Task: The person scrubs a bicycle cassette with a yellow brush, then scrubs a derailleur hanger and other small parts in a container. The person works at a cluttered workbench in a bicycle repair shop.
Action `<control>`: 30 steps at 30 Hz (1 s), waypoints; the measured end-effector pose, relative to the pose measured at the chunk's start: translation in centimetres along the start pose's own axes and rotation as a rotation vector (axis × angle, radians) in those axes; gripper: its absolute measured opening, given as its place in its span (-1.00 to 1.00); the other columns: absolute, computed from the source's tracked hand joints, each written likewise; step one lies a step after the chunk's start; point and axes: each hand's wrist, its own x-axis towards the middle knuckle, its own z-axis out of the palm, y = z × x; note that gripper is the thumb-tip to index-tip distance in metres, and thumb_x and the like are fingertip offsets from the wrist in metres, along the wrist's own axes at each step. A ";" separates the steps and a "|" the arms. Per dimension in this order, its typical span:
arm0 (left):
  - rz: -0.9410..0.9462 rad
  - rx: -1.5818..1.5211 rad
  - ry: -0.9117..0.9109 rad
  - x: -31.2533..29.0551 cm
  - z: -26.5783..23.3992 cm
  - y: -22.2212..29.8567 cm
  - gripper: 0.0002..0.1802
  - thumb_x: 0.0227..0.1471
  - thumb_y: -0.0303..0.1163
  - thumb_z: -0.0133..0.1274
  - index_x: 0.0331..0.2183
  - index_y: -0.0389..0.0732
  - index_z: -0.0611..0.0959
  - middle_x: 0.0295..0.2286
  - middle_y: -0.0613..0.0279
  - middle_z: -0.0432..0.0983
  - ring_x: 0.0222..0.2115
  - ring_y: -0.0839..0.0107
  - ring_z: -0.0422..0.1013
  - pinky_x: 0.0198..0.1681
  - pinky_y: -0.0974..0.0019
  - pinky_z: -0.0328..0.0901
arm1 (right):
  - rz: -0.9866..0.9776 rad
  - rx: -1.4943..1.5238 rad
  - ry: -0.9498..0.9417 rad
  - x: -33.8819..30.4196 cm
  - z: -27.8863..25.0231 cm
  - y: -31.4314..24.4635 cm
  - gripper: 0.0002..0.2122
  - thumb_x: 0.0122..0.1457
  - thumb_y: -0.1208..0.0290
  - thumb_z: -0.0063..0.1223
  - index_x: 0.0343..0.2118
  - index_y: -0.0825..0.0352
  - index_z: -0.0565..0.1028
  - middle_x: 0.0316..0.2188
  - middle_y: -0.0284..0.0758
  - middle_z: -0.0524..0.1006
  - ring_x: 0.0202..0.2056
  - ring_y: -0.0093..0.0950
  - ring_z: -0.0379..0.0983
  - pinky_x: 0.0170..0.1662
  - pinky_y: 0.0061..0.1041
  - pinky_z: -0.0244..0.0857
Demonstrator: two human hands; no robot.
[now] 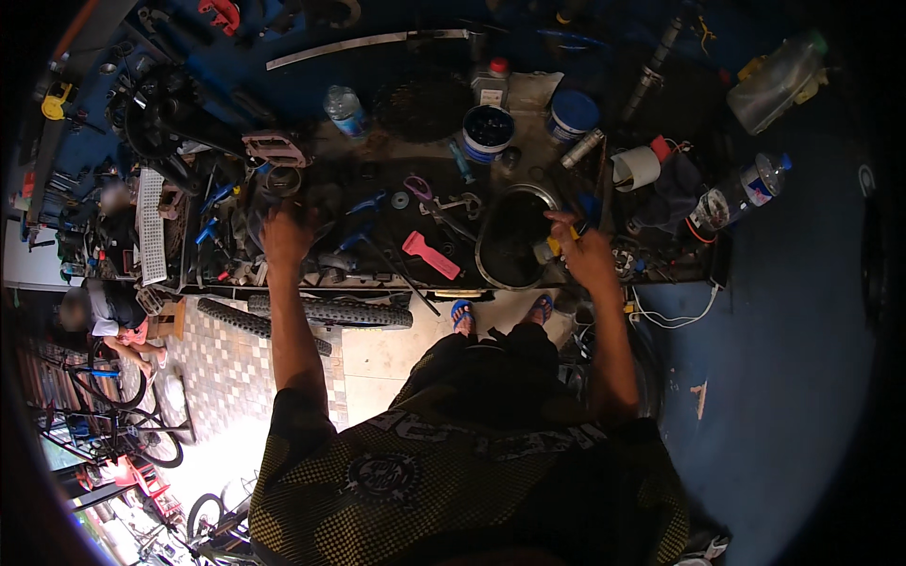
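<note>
1. In the head view, the person's right hand (589, 255) was bent around a yellow-and-black object (553, 247); its exact kind could not be told.
2. That object lay against the fingers, its yellow part sticking out to their left over the right side of an oval metal-rimmed basin (480, 250). One finger reached out above it.
3. The left hand (287, 234) was well apart from it, reaching over the dark clutter on the left of the bench, just below a round metal-rimmed cup (283, 179). Its fingers were lost in shadow and blur, so whether they gripped anything could not be told.
4. Between the hands lay a pink plastic piece (432, 255), purple-handled scissors (418, 189) and a blue-handled tool (367, 202).
5. Labels showed on several containers: a blue-and-white one on the open tub (488, 149) behind the basin, a blue one on the clear bottle (346, 115) farther left, and a pale one on the grey bottle (492, 92) with a red cap. A blue-capped bottle (758, 182) on the right also bore a label.
6. Pale lettering and a round emblem marked the person's dark, yellow-patterned shirt (491, 481).
</note>
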 end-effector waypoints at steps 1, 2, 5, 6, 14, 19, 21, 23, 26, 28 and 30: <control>-0.041 0.112 0.100 0.1 0.2 -0.3 -0.20 0.01 0.00 0.34 0.25 0.05 0.49 0.25 -0.12 0.33 0.30 -0.25 0.18 0.27 -0.33 0.14 | -0.034 0.008 0.010 -0.3 0.2 -0.1 -0.59 0.38 -0.03 0.08 -0.02 0.23 0.66 -0.21 -0.13 0.70 -0.15 -0.06 0.65 -0.06 -0.22 0.47; -0.082 0.223 0.200 -0.2 0.6 -0.7 -0.24 0.03 -0.02 0.33 0.24 0.06 0.51 0.25 -0.12 0.32 0.31 -0.23 0.16 0.28 -0.30 0.13 | -0.069 0.015 0.020 -0.6 0.5 0.0 -0.64 0.36 0.04 0.14 -0.02 0.23 0.66 -0.19 -0.16 0.70 -0.14 -0.09 0.65 -0.04 -0.25 0.47; -0.199 0.510 0.422 0.9 2.2 -6.8 -0.34 0.09 -0.07 0.27 0.21 0.05 0.55 0.26 -0.11 0.29 0.33 -0.19 0.12 0.29 -0.25 0.12 | -0.133 -0.037 0.015 -1.1 1.6 0.5 -0.70 0.29 0.20 0.27 0.02 0.18 0.65 -0.14 -0.23 0.67 -0.10 -0.17 0.63 -0.03 -0.29 0.48; -0.229 0.595 0.481 1.5 2.3 -9.0 -0.38 0.11 -0.09 0.24 0.20 0.05 0.56 0.26 -0.11 0.28 0.34 -0.17 0.11 0.30 -0.23 0.12 | -0.143 -0.069 0.013 -1.3 2.0 0.9 -0.70 0.27 0.24 0.30 0.04 0.16 0.64 -0.13 -0.25 0.66 -0.09 -0.20 0.62 -0.03 -0.29 0.49; -0.209 0.389 0.397 1.6 -1.0 -12.7 -0.56 0.22 -0.12 0.06 0.07 -0.06 0.62 0.11 -0.07 0.44 0.18 -0.18 0.32 0.13 -0.28 0.30 | -0.301 -0.608 -0.104 -2.3 4.3 4.5 -0.36 0.09 0.52 0.25 0.30 0.00 0.46 0.10 -0.25 0.51 0.11 -0.18 0.41 0.17 -0.18 0.33; -0.328 0.400 0.537 0.3 -3.2 -13.4 -0.42 0.18 -0.14 0.11 0.18 -0.10 0.48 0.10 -0.15 0.42 0.15 -0.26 0.34 0.12 -0.30 0.31 | -0.314 -0.651 -0.196 -2.6 3.9 3.8 -0.21 0.01 0.71 0.12 0.37 -0.02 0.38 0.23 -0.18 0.43 0.18 -0.14 0.36 0.28 -0.20 0.22; -0.364 0.469 0.520 -0.6 -2.7 -11.6 -0.39 0.15 -0.15 0.15 0.19 -0.11 0.46 0.09 -0.17 0.42 0.14 -0.28 0.34 0.12 -0.30 0.31 | -0.295 -0.665 -0.183 -2.7 3.8 3.7 -0.22 0.01 0.70 0.13 0.37 -0.01 0.39 0.24 -0.18 0.42 0.19 -0.13 0.36 0.28 -0.19 0.24; 0.012 0.361 0.475 -2.4 -0.2 -6.6 -0.35 0.02 -0.19 0.25 0.14 -0.14 0.49 0.01 -0.16 0.46 0.05 -0.19 0.39 0.10 -0.22 0.30 | -0.268 -0.653 -0.152 -2.7 3.6 3.8 -0.25 0.02 0.68 0.14 0.35 0.02 0.40 0.25 -0.17 0.41 0.20 -0.12 0.35 0.28 -0.18 0.25; 0.466 -0.009 0.309 -7.4 4.6 5.4 -0.41 -0.14 -0.21 0.39 -0.04 -0.17 0.65 -0.06 -0.12 0.50 -0.01 -0.10 0.42 0.08 -0.15 0.29 | -0.249 -0.585 -0.094 -2.6 3.6 3.7 -0.32 0.08 0.63 0.13 0.33 0.06 0.42 0.25 -0.15 0.41 0.20 -0.09 0.36 0.28 -0.14 0.27; 0.565 -0.081 0.122 -11.2 9.0 10.6 -0.42 -0.15 -0.18 0.42 -0.03 -0.08 0.69 -0.02 -0.10 0.49 0.02 -0.06 0.41 0.11 -0.12 0.28 | -0.280 -0.543 -0.075 -2.3 3.7 2.9 -0.39 0.18 0.59 0.11 0.33 0.08 0.42 0.23 -0.13 0.43 0.19 -0.06 0.38 0.30 -0.09 0.24; 0.732 0.035 0.156 -13.8 12.3 13.2 -0.42 -0.12 -0.17 0.40 0.00 -0.01 0.69 -0.01 -0.04 0.46 0.07 -0.03 0.37 0.11 -0.08 0.28 | -0.290 -0.496 -0.047 -2.1 3.8 1.9 -0.43 0.17 0.58 0.12 0.29 0.13 0.46 0.20 -0.12 0.45 0.18 -0.07 0.38 0.28 -0.12 0.27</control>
